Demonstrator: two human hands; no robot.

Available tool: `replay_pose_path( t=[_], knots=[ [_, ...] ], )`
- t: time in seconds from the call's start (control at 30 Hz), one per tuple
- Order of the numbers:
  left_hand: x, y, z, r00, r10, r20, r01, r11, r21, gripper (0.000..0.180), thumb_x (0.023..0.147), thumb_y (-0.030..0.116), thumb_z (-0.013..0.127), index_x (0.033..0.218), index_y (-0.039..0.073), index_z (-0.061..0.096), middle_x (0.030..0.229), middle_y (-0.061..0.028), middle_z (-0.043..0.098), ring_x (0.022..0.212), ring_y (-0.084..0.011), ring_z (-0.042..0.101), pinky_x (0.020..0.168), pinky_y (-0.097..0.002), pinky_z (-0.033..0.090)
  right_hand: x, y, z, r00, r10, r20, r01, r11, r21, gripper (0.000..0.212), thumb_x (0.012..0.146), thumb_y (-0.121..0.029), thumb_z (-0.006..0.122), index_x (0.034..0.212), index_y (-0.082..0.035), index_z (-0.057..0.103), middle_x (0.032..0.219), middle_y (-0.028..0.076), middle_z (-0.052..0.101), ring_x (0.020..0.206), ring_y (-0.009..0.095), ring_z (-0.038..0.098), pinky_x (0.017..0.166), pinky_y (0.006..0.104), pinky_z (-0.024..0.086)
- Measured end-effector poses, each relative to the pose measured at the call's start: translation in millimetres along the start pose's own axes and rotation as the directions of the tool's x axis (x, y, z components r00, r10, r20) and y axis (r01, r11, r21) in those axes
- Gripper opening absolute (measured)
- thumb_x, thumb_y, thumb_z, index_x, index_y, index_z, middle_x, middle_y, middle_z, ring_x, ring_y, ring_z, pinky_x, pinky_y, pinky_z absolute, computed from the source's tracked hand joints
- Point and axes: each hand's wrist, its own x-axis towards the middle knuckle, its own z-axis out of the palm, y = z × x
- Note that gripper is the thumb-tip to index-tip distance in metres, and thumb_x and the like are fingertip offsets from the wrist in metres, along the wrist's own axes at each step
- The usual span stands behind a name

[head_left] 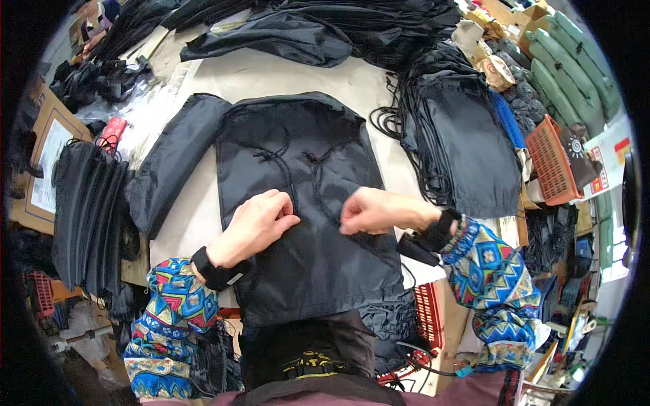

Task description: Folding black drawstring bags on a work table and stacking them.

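Note:
A black fabric drawstring bag lies flat on the pale tabletop in front of me. Two black cords with knots run down its upper half toward my hands. My left hand is closed over the bag's left-middle part, its fingers curled and thumb bent in at the end of the left cord. On the other side, my right hand pinches the lower end of the right cord between thumb and fingertips. The exact grip of the left fingers is partly hidden.
A folded black fabric piece lies along the bag's left side. Stacked black bags with hanging cords stand at the right, more black fabric at the far side. An orange basket is far right; a red basket is below the table edge.

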Motion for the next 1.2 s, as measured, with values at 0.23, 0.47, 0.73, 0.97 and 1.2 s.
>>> replay_pose_path(
  t=[0.23, 0.47, 0.73, 0.97, 1.2],
  knots=[
    [6.3, 0.5, 8.5, 0.997, 0.07, 0.016, -0.07, 0.997, -0.02, 0.019, 0.08, 0.019, 0.069, 0.081, 0.005, 0.057, 0.084, -0.0103, 0.059, 0.078, -0.0307, 0.061, 0.068, -0.0404, 0.048, 59.6, -26.5, 11.0, 0.936, -0.063, -0.347, 0.132, 0.975, 0.179, 0.027, 0.088, -0.024, 0.063, 0.081, 0.002, 0.061, 0.063, 0.003, 0.057, 0.048, 0.01, 0.055, 0.041, 0.025, 0.042],
    [-3.4, -5.6, 7.9, 0.994, 0.097, -0.053, -0.099, 0.994, -0.044, 0.019, 0.08, 0.015, 0.071, 0.081, 0.002, 0.057, 0.079, -0.0114, 0.057, 0.071, -0.027, 0.06, 0.064, -0.0358, 0.048, -5.7, -20.2, -12.0, 0.953, -0.115, -0.28, -0.007, 0.916, -0.4, 0.044, 0.082, -0.042, 0.07, 0.072, 0.0, 0.065, 0.059, 0.012, 0.062, 0.05, 0.019, 0.061, 0.048, 0.0337, 0.047],
    [3.7, 2.9, 0.4, 0.999, 0.048, 0.007, -0.048, 0.999, 0.0, 0.02, 0.08, 0.021, 0.07, 0.079, 0.006, 0.058, 0.083, -0.0091, 0.058, 0.075, -0.0286, 0.061, 0.065, -0.0388, 0.048, -30.6, 15.8, 11.4, 0.976, 0.105, -0.193, -0.088, 0.992, 0.093, 0.021, 0.085, -0.021, 0.063, 0.082, 0.0, 0.064, 0.062, 0.002, 0.057, 0.05, 0.008, 0.054, 0.042, 0.024, 0.042],
    [4.4, 1.8, 9.7, 0.993, 0.105, -0.052, -0.106, 0.994, -0.021, 0.02, 0.079, 0.022, 0.07, 0.079, 0.006, 0.059, 0.081, -0.0109, 0.059, 0.076, -0.0305, 0.061, 0.067, -0.0402, 0.049, 32.4, -18.9, 5.8, 0.943, -0.097, -0.319, 0.112, 0.993, 0.028, 0.021, 0.083, -0.018, 0.063, 0.082, 0.003, 0.063, 0.064, 0.006, 0.061, 0.049, 0.011, 0.058, 0.043, 0.0255, 0.048],
    [-14.5, -40.4, -27.9, 0.74, -0.012, -0.672, 0.088, 0.993, 0.079, 0.03, 0.08, 0.021, 0.073, 0.096, -0.002, 0.061, 0.093, -0.0131, 0.062, 0.069, -0.0231, 0.061, 0.063, -0.0336, 0.05, 8.0, -13.7, -5.5, 0.758, -0.09, -0.646, 0.177, 0.982, 0.071, 0.032, 0.082, -0.023, 0.071, 0.096, 0.004, 0.06, 0.072, 0.008, 0.063, 0.049, 0.013, 0.059, 0.039, 0.0268, 0.046]
  ],
)
